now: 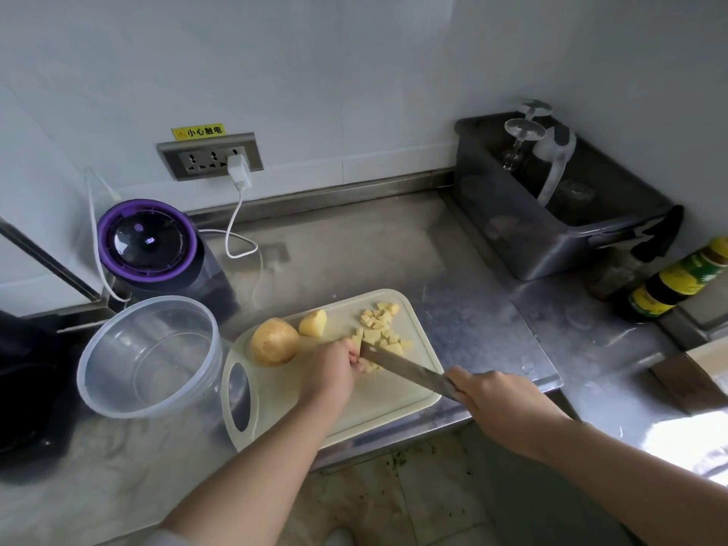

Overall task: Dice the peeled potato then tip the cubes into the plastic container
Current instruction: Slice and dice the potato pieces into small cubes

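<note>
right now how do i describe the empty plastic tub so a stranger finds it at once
Start at the stainless steel counter and find the pale cream plastic cutting board near its front edge. Just left of the board's handle end sits the clear round plastic container. Unlike the purple-rimmed dark appliance behind it, it is see-through, open-topped and empty.

On the pale cutting board (378, 400), the right hand (496, 403) grips a knife (405, 370) by the handle, its blade angled down among potato cubes (380, 329). The left hand (331, 372), fingers curled, seems to pin a few potato strips (357, 336) against the blade, though they are mostly hidden. A whole peeled potato (274, 342) and a cut potato chunk (313, 323) lie touching at the board's far left. A clear plastic container (157, 303) sits just left on the steel counter (354, 250), beside a purple blender (147, 240).
</note>
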Demonstrator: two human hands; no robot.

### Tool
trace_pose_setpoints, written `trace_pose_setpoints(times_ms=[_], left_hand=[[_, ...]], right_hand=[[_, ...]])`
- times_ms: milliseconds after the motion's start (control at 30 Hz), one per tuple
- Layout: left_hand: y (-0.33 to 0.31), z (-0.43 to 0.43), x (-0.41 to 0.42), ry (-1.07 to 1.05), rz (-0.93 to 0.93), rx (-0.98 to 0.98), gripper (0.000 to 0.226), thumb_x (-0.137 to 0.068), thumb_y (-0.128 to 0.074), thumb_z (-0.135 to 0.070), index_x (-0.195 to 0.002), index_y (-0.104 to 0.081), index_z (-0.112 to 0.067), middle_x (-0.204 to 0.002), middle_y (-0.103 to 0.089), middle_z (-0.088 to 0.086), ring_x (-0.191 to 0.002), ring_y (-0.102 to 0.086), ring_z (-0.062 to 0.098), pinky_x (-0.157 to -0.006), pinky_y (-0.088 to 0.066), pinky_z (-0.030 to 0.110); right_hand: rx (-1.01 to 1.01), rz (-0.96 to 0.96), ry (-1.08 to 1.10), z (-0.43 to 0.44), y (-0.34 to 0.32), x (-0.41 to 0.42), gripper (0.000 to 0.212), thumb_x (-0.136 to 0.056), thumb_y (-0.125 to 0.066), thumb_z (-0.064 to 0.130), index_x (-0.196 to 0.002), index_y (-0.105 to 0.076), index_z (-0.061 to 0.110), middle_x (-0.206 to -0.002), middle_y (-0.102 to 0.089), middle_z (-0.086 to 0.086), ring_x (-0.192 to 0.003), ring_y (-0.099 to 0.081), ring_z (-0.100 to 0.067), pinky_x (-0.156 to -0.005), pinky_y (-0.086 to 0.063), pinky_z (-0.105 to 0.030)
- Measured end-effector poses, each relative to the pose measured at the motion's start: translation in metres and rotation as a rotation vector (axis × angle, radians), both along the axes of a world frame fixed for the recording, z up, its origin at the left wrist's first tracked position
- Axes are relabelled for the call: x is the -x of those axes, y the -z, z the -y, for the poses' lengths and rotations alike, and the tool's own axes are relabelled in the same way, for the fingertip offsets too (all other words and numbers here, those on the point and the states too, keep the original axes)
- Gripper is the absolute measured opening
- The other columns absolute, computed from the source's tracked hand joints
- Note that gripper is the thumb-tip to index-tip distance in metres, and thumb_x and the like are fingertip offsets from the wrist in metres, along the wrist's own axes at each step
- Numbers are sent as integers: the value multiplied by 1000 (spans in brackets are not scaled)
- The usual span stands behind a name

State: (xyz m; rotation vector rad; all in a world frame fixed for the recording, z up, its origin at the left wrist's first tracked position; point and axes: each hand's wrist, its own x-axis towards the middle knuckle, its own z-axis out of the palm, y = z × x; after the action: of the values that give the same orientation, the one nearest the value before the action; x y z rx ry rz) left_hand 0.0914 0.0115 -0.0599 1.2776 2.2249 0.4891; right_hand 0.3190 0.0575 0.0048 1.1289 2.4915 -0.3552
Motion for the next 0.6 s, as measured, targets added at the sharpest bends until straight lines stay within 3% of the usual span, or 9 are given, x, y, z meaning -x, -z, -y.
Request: trace_pose_setpoints(times_ms=[133, 233, 300, 433, 533, 600], left_hand=[[-25, 8, 29, 4, 32, -125, 14, -89, -65, -15, -103, -68, -13, -98, -70, -2, -89, -64, 12, -76, -47, 22], [-41, 1, 58, -37, -52, -241, 13, -87, -65, -12, -99, -69, -14, -93, -70, -4, -86, -65, 15, -76, -49, 27], [-47, -7, 73, -24, -98, -248, 18, -87, -64, -13, -105, -67, -17, -99, -68, -3, -92, -65, 18, -80, -50, 31], [-48, -21, 78, 226, -365, 41, 43, -89, -61, -37, -130, -52, -29, -128, -54, -3, -116, -55, 20, -91, -43, 31], [-36, -32, 75, 291, -507, 170, 45, -87, -59, -50, -127, -51, -31, -125, -56, -3, -114, -57, 21, -90, -41, 31], [-27, -39, 74, 305, -589, 207, 40, -88, -60, -46, -123, -53, -27, -121, -59, -1, -111, -59, 23, -88, -42, 31]], right_hand=[[19, 40, -107, -8, 5, 6, 36, -100, -43, 8, -126, -43, 33, -99, -63, 6, -75, -58, -16, -55, -38, -18], [-1, 51, -150, -20, 17, 19, 44, -98, -46, 7, -135, -38, 28, -102, -66, 2, -81, -65, -19, -69, -55, -31], [-9, 62, -145, -30, 21, 29, 46, -98, -46, 6, -138, -36, 29, -98, -65, 3, -77, -62, -19, -63, -52, -29], [-16, 37, -125, -45, 29, 42, 45, -102, -48, 16, -142, -33, 31, -106, -68, 3, -76, -66, -14, -63, -58, -28], [1, 22, -107, -49, 34, 49, 37, -104, -45, 19, -138, -38, 31, -101, -68, 1, -75, -66, -14, -66, -59, -30], [3, 10, -95, -52, 34, 52, 30, -105, -40, 20, -133, -42, 29, -97, -66, -1, -76, -65, -17, -67, -57, -32]])
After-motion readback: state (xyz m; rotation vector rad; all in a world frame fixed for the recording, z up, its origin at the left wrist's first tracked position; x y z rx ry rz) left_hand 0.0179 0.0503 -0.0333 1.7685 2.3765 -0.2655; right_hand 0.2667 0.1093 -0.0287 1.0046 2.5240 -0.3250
